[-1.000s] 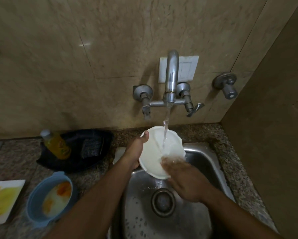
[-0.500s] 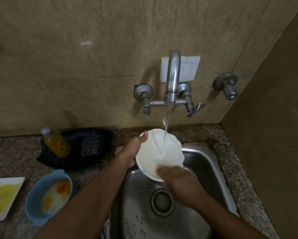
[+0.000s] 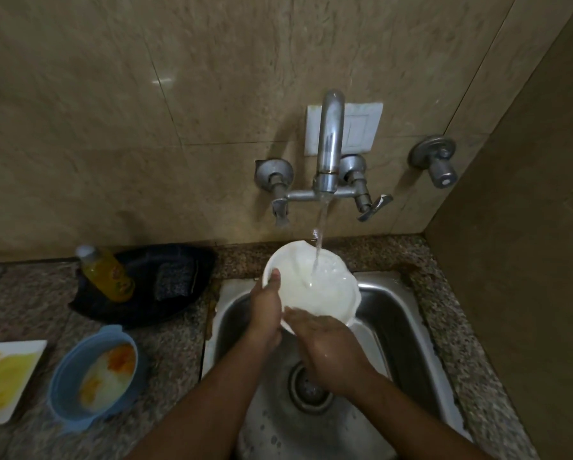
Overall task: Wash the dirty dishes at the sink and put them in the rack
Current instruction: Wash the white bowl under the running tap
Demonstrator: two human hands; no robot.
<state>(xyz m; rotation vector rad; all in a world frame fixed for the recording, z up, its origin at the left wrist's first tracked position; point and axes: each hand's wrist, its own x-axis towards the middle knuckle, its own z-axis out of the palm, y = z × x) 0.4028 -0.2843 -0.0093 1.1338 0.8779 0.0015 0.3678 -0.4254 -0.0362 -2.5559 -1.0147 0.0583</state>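
Observation:
A white scalloped bowl (image 3: 315,283) is tilted over the steel sink (image 3: 398,327), under the water running from the tap (image 3: 328,151). My left hand (image 3: 266,310) grips the bowl's left rim, thumb on the inside. My right hand (image 3: 328,346) touches the bowl's lower rim with its fingers fairly straight. A blue bowl (image 3: 95,376) with orange and yellow smears and a white square plate (image 3: 6,376) with yellow smears stand on the counter to the left.
A bottle of yellow dish soap (image 3: 107,273) and a dark scrub pad (image 3: 173,280) lie in a black tray (image 3: 192,257) left of the sink. The granite counter (image 3: 172,343) surrounds the basin. A wall stands close on the right. No rack is in view.
The bowl has shifted a little under the stream and tilted. My right hand has slid from the bowl's inside down to its lower rim. My left hand keeps its hold.

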